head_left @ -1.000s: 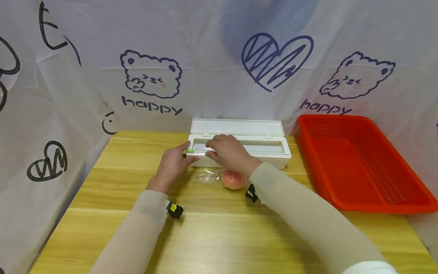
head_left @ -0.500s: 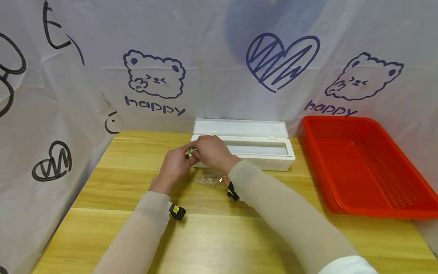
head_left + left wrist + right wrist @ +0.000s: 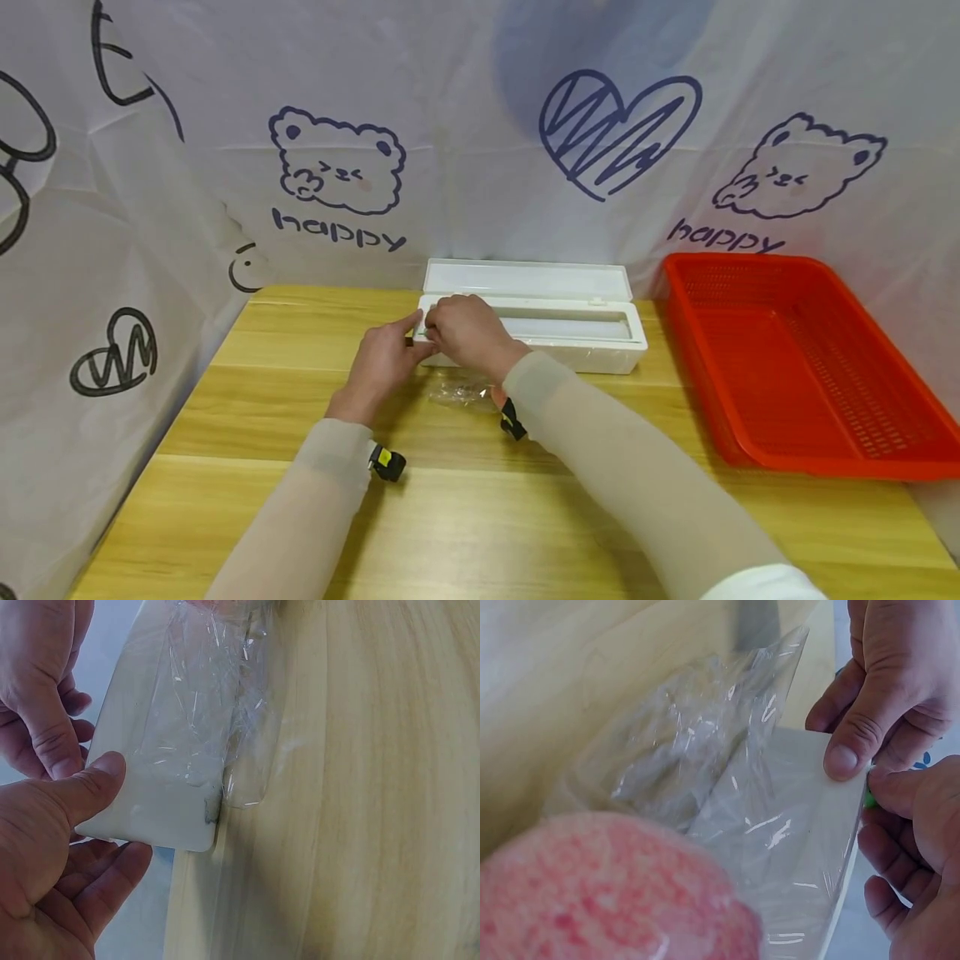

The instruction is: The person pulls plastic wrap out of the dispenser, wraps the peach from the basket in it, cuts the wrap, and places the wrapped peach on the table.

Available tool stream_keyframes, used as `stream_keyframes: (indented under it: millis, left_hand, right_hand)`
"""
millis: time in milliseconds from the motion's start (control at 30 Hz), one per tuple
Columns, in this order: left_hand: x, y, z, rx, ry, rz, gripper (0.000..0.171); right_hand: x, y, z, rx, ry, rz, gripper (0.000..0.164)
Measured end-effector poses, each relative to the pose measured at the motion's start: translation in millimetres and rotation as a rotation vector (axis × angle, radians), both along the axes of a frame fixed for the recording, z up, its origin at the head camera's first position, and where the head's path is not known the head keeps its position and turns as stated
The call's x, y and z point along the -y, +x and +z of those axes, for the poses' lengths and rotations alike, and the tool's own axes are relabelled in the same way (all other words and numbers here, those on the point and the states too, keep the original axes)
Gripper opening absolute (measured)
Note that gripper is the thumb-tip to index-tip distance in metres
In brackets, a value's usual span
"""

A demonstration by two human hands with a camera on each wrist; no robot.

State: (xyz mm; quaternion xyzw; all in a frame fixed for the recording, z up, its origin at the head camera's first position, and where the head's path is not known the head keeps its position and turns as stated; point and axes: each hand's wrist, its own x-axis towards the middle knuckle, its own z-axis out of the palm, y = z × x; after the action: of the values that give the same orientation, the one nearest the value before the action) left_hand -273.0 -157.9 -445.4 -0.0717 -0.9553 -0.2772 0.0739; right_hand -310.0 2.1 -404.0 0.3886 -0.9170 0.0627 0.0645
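A long white cling film dispenser (image 3: 577, 358) sits at the back of the table with its lid (image 3: 528, 279) raised. My left hand (image 3: 378, 362) grips its left end, thumb on the front face and fingers round the end. At that same corner, my right hand (image 3: 468, 333) pinches a small green slide cutter (image 3: 870, 799), mostly hidden by the fingertips. Clear film (image 3: 195, 697) hangs crumpled down the dispenser's front onto the table. A pink speckled round thing (image 3: 615, 892) lies by the film under my right wrist, largely covered by it in the head view.
A red perforated plastic basket (image 3: 731, 408) stands on the right side of the wooden table (image 3: 465, 517). Behind the table hangs a white cloth (image 3: 465, 192) printed with bears and hearts.
My right hand has slid left along the dispenser to its left end, where it now covers the green slide cutter. My left hand has kept its grip there.
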Motion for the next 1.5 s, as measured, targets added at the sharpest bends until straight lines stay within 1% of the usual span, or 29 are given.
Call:
stream_keyframes:
  millis: [333,500,667,833,1100,1300,1500]
  left_hand:
    - [-3,-1.1,0.2,0.029,0.039,-0.011,0.068]
    - [-3,-0.5,2.7,0.059,0.034,0.01,0.068]
    - [-2,-0.2,3.2,0.065,0.028,0.019,0.068]
    - [-3,-0.1,3.5,0.078,0.02,0.022,0.068]
    - [-4,0.7,5.2,0.138,0.041,0.045,0.069]
    - [-3,-0.1,4.3,0.134,0.034,0.041,0.07]
    - [-3,-0.3,3.2,0.139,0.04,0.046,0.07]
  right_hand:
    - [-15,0.7,3.5,-0.023,0.031,0.028,0.013]
    - [-26,-0.2,6.0,-0.027,0.036,0.042,0.013]
    - [-40,0.0,6.6,-0.021,0.033,0.048,0.013]
    - [-56,1.9,6.7,-0.017,0.051,0.033,0.015]
    - [-83,4.9,10.9,-0.002,0.067,0.006,0.013]
    - [-104,5.0,12.0,-0.021,0.072,0.0,0.01]
    - [-121,6.7,13.9,-0.007,0.088,-0.021,0.01]
